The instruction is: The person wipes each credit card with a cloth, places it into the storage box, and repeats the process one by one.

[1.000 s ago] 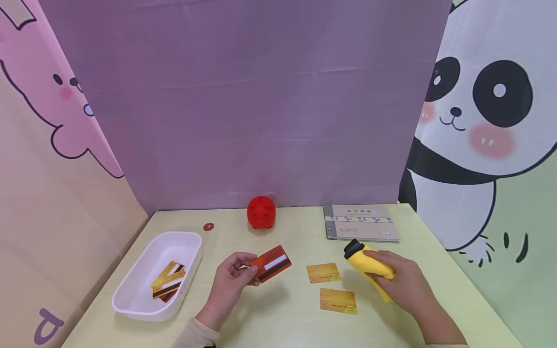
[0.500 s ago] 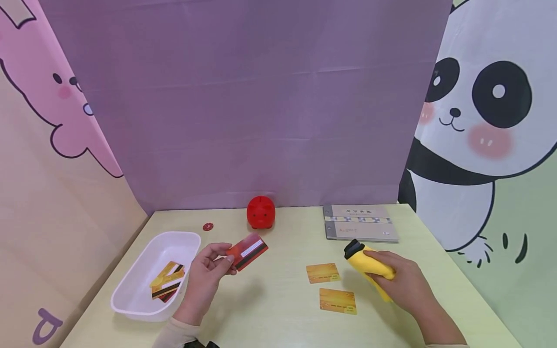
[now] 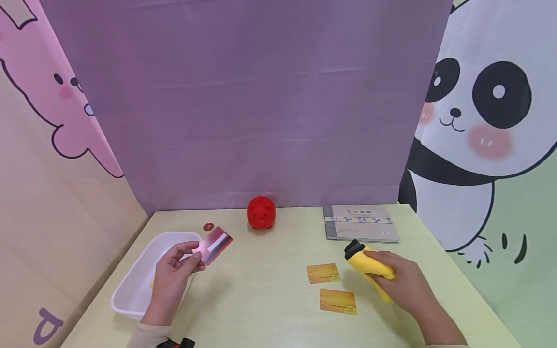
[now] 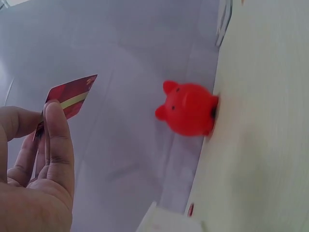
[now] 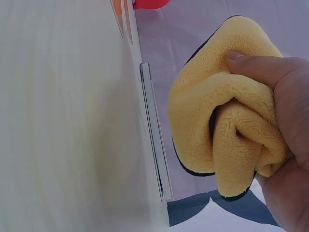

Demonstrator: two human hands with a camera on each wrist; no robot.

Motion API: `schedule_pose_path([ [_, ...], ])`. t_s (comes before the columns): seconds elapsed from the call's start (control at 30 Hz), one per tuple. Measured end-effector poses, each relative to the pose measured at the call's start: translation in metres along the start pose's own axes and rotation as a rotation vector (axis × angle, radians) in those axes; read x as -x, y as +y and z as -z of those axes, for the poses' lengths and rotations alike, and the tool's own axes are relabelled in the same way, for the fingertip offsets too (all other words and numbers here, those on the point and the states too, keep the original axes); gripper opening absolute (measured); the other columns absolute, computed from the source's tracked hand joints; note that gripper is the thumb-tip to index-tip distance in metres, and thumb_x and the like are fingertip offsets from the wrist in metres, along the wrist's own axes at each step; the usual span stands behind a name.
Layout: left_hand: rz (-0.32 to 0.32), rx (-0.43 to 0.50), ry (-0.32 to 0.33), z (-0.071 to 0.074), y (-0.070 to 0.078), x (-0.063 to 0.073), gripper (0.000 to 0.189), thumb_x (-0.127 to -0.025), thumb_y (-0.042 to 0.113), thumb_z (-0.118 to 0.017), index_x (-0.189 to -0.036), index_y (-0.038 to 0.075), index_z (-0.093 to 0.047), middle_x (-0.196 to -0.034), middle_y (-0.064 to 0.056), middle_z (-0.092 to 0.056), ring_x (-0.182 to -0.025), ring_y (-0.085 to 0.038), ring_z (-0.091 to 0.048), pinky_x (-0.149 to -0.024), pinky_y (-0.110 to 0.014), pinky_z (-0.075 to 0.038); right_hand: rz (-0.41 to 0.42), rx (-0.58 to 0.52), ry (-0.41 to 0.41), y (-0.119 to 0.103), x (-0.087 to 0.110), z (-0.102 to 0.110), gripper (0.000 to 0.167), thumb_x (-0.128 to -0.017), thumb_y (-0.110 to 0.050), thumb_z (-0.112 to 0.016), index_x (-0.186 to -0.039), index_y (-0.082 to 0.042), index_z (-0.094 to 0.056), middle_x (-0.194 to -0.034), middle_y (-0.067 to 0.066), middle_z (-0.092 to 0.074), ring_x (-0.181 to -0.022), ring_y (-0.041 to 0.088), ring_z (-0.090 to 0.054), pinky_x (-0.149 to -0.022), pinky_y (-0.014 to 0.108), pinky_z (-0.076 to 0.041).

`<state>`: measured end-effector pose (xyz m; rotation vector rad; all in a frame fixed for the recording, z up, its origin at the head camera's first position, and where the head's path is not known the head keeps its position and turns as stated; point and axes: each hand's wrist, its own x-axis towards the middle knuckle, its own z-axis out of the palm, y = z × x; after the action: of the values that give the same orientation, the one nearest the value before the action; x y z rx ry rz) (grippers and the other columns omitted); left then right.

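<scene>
Between thumb and fingers, my left hand point(image 3: 173, 278) pinches a red bank card point(image 3: 214, 245) with a dark stripe and a white strip, raised above the table beside the white plastic basin point(image 3: 126, 285). In the left wrist view the card point(image 4: 72, 96) shows a red face with a gold band. My left hand and wrist cover most of the cards in the basin; a yellow bit peeks out. On the right, my right hand point(image 3: 402, 280) grips a folded yellow cloth point(image 3: 370, 265) with dark edging. Two gold cards, one point(image 3: 323, 273) behind the other point(image 3: 338, 301), lie flat left of the cloth.
A red piggy bank point(image 3: 261, 212) stands at the table's back edge. To its right lies a grey notebook point(image 3: 361, 223) with a patterned band. A small red disc point(image 3: 208, 226) lies behind the basin. A purple backdrop point(image 3: 270, 106) rises behind the table.
My left hand has carried the red card leftward, from mid-table to the basin's right side, now overlapping the basin in the head view. The right hand and cloth have stayed put.
</scene>
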<state>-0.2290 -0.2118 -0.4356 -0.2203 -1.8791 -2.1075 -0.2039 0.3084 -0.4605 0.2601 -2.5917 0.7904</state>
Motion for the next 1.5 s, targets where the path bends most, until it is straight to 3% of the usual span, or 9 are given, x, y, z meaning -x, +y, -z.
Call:
schedule_pose_path([
  [0.23,0.059,-0.071,0.104,0.033,0.003,-0.004,0.030,-0.099,0.004,-0.072,-0.125,-0.008,-0.063,-0.093,-0.005,-0.073,-0.073,-0.015,-0.075,-0.072,-0.030,-0.065,0.008,0.009,0.006,0.001,-0.001,0.000,0.056,-0.080,-0.013,-0.091,-0.133,-0.021,-0.074,-0.123,0.008,-0.074,-0.103,0.030,-0.070,-0.083,0.049,-0.058],
  [0.53,0.046,0.000,0.200,0.065,0.002,-0.008,0.027,-0.098,-0.006,-0.069,-0.123,-0.014,-0.063,-0.097,-0.002,-0.071,-0.072,-0.015,-0.075,-0.077,-0.033,-0.064,0.035,0.015,0.023,0.005,-0.001,-0.005,0.056,-0.079,-0.011,-0.092,-0.132,-0.022,-0.075,-0.122,0.005,-0.075,-0.101,0.027,-0.071,-0.082,0.047,-0.058],
  [0.83,0.152,-0.063,0.246,0.079,-0.001,-0.011,0.029,-0.099,0.002,-0.071,-0.125,-0.009,-0.065,-0.096,-0.004,-0.068,-0.076,-0.018,-0.076,-0.079,-0.034,-0.064,0.062,0.025,0.056,0.006,0.002,-0.007,0.057,-0.076,-0.010,-0.093,-0.130,-0.021,-0.076,-0.119,0.005,-0.076,-0.101,0.027,-0.071,-0.081,0.046,-0.058],
  [1.1,0.189,-0.130,0.303,0.086,-0.006,-0.014,0.031,-0.097,0.002,-0.073,-0.124,-0.010,-0.064,-0.093,-0.004,-0.068,-0.075,-0.019,-0.076,-0.076,-0.034,-0.065,0.060,0.018,0.048,0.007,0.000,-0.007,0.058,-0.077,-0.010,-0.093,-0.130,-0.021,-0.075,-0.120,0.005,-0.075,-0.102,0.027,-0.071,-0.082,0.047,-0.058],
  [1.2,0.216,-0.186,0.287,0.089,-0.008,-0.015,0.032,-0.098,0.004,-0.073,-0.125,-0.010,-0.064,-0.092,-0.002,-0.068,-0.076,-0.017,-0.076,-0.076,-0.031,-0.065,0.066,0.016,0.052,0.007,0.000,-0.007,0.058,-0.076,-0.009,-0.093,-0.130,-0.021,-0.076,-0.120,0.005,-0.076,-0.102,0.027,-0.071,-0.082,0.046,-0.059],
  [1.37,0.264,-0.333,0.189,0.095,-0.011,-0.017,0.033,-0.100,0.010,-0.070,-0.127,-0.009,-0.063,-0.091,-0.002,-0.070,-0.076,-0.015,-0.075,-0.076,-0.023,-0.063,0.079,0.014,0.059,0.006,0.001,-0.008,0.057,-0.076,-0.009,-0.093,-0.129,-0.021,-0.076,-0.119,0.005,-0.076,-0.101,0.027,-0.071,-0.082,0.046,-0.059],
  [1.5,0.302,-0.390,0.122,0.097,-0.013,-0.018,0.034,-0.101,0.011,-0.069,-0.127,-0.010,-0.064,-0.095,-0.005,-0.069,-0.076,-0.016,-0.075,-0.076,-0.024,-0.063,0.078,0.015,0.057,0.006,0.001,-0.009,0.057,-0.076,-0.009,-0.093,-0.129,-0.021,-0.076,-0.119,0.005,-0.076,-0.101,0.027,-0.071,-0.081,0.046,-0.059],
])
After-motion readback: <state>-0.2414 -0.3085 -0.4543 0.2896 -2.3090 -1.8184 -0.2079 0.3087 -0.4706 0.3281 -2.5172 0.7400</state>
